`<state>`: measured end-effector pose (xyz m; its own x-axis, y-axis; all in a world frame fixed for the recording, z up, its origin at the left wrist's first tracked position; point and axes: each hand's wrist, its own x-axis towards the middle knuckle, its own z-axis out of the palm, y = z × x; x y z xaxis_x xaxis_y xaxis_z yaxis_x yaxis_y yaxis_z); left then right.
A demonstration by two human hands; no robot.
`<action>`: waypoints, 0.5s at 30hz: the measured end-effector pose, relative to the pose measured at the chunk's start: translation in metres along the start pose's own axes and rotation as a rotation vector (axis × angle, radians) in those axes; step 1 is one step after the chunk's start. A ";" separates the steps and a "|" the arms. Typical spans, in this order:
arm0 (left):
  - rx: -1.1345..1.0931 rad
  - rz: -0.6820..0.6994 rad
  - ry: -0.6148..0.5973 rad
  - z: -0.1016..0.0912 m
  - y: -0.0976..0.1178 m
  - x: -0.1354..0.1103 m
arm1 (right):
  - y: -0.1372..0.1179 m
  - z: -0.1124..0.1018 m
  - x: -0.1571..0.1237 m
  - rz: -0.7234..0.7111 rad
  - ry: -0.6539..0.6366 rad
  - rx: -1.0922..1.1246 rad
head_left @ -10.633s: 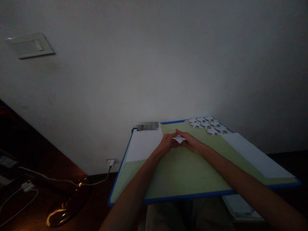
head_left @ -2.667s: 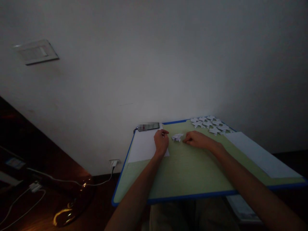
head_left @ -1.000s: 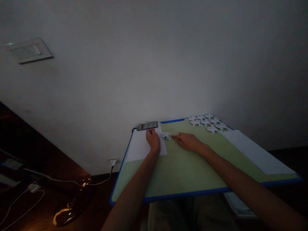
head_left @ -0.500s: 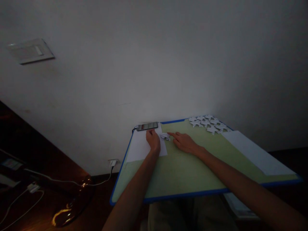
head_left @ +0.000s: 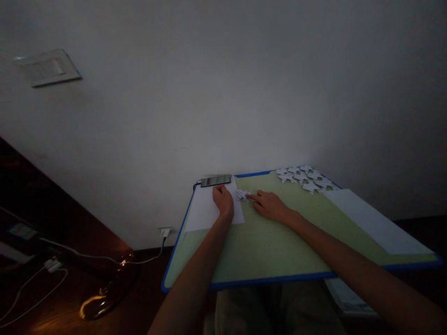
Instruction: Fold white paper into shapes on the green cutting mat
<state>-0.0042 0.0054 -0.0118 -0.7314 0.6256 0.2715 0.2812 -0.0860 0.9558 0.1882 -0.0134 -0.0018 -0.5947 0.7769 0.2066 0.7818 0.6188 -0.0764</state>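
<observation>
Several folded pieces point(head_left: 310, 187) at the surface's point(head_left: 272, 251) far right look finished, one more paper figure point(head_left: 241, 194) lies between the released, pointing right hand point(head_left: 270, 206) and curled left hand point(head_left: 223, 202), whether empty I cannot tell, and the white sheet point(head_left: 377, 221) at right lies unfolded.

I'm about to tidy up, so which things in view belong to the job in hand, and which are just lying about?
Likely in the job:
origami figure at the right hand
similar origami figures, far right
left white sheet
right white sheet

Apparently just around:
phone, by the left hand
white plug
wall switch
</observation>
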 end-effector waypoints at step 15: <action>0.141 0.092 -0.005 -0.007 0.006 0.006 | 0.005 0.006 -0.001 -0.006 0.034 0.071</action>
<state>-0.0113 0.0032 -0.0041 -0.6958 0.6239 0.3559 0.4313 -0.0333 0.9016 0.1917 -0.0109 -0.0082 -0.5916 0.7697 0.2400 0.7624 0.6309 -0.1441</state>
